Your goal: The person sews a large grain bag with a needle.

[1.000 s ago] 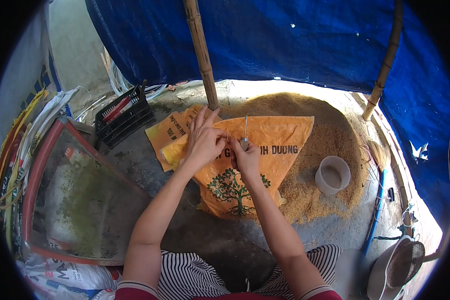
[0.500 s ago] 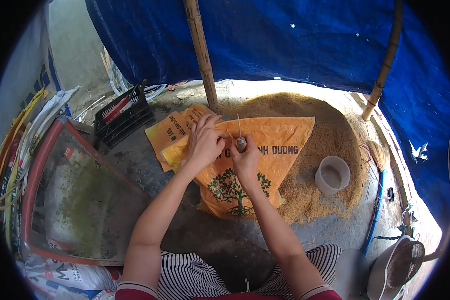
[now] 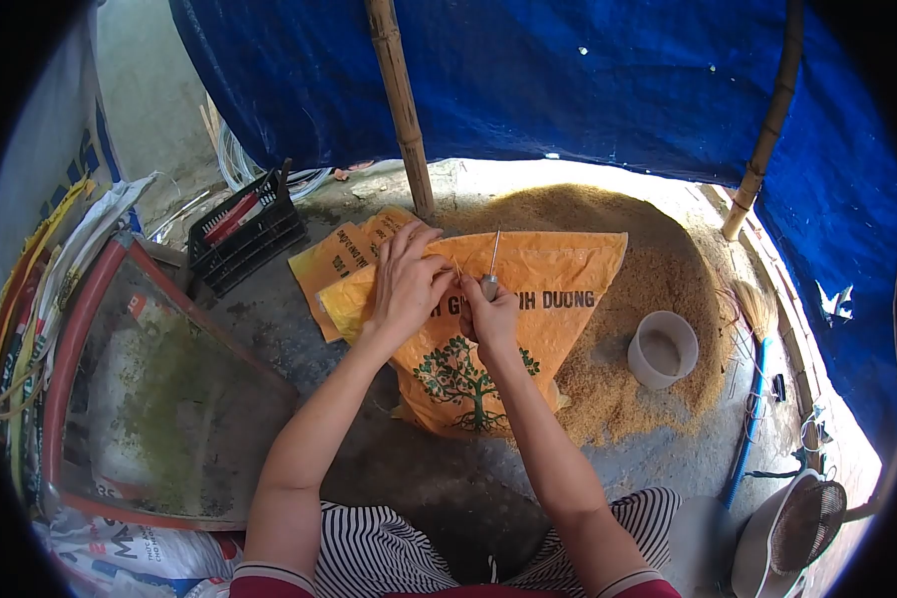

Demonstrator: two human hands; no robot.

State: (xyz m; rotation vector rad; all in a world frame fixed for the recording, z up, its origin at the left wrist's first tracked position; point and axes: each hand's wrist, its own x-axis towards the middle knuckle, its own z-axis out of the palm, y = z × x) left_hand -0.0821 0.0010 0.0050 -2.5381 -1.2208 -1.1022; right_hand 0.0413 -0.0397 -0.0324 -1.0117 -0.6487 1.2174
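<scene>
An orange woven sack (image 3: 558, 274) with a printed green tree stands upright in front of me, its top edge folded at the left. My left hand (image 3: 409, 282) grips the sack near its top edge, thumb and fingertips pinched together. Close beside it, my right hand (image 3: 491, 317) is closed around the grey handle of an awl (image 3: 490, 282), whose thin metal shaft points up. A fine strand (image 3: 458, 267) shows between the two hands; its ends are hidden by my fingers. Another flattened orange sack (image 3: 319, 279) lies behind my left hand.
Loose golden grain or husk (image 3: 618, 404) spreads behind and right of the sack, with a white bucket (image 3: 663, 349) in it. A black crate (image 3: 244, 234) and a red-edged glass panel (image 3: 169, 409) lie left. A broom (image 3: 752, 419) and a sieve (image 3: 809, 523) are right.
The awl has tilted to the right and its tip has shifted right, as my right hand turned slightly. My left hand stays in nearly the same place on the sack.
</scene>
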